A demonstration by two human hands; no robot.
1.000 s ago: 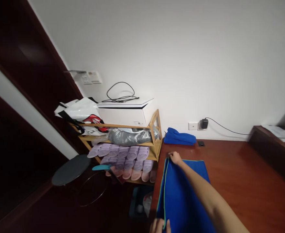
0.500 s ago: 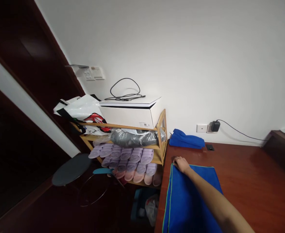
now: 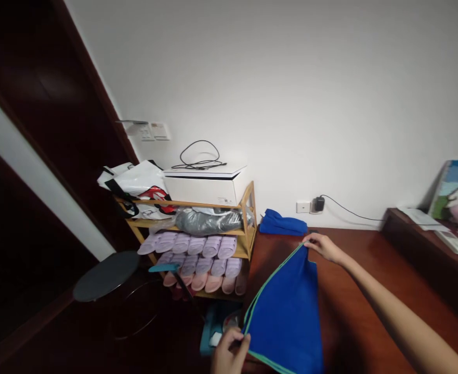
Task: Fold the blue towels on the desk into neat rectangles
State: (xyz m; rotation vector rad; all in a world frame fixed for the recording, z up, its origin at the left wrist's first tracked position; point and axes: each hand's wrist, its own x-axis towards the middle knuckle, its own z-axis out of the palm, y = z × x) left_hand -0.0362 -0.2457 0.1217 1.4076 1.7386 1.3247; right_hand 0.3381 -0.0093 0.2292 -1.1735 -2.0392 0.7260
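A blue cloth with green edging (image 3: 287, 311) is folded in layers over the brown table, its left edge lifted and stretched between my hands. My right hand (image 3: 322, 248) pinches its far corner, raised above the tabletop. At the bottom of the view my left hand (image 3: 232, 352) grips the near left corner between thumb and fingers, by the table's left edge. The cloth's right part lies lower, on the table. Behind it, against the wall, rests a second folded blue cloth (image 3: 283, 223), apart from both hands.
Left of the brown table (image 3: 353, 275) stands a wooden rack (image 3: 247, 241) with several slippers (image 3: 197, 246), a white box (image 3: 201, 188) and a bag (image 3: 139, 182). A dark stool (image 3: 107, 275) is further left. A raised ledge (image 3: 400, 231) with papers borders the right.
My left hand has come into view holding the near corner. My right hand has lifted the far corner, raising the cloth's left edge. The view has swung right.
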